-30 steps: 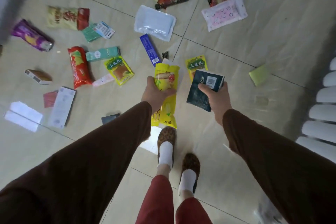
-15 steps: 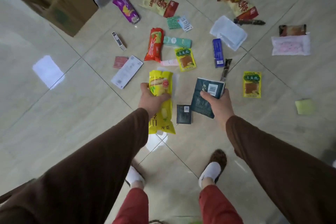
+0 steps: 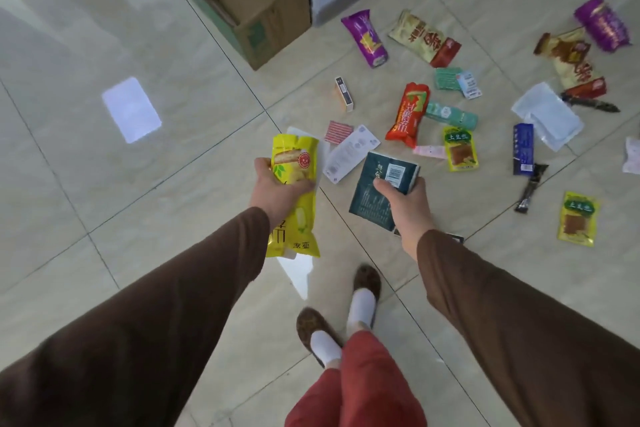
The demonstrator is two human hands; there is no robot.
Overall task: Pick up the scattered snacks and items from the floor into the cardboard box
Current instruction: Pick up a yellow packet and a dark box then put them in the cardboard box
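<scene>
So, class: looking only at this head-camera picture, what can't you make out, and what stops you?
- Cardboard box: far part cut off by the top edge.
- Dark item on the floor: mostly hidden behind the right hand and sleeve.
- White packet: cut off by the right edge.
- Package text: too small and blurred.

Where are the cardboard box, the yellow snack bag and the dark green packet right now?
cardboard box (image 3: pixel 277 22): head view, on its outer front wall.
yellow snack bag (image 3: pixel 294 156): head view, upper printed face, above the left hand.
dark green packet (image 3: pixel 372 196): head view, lower front face, beside the right hand.
</scene>
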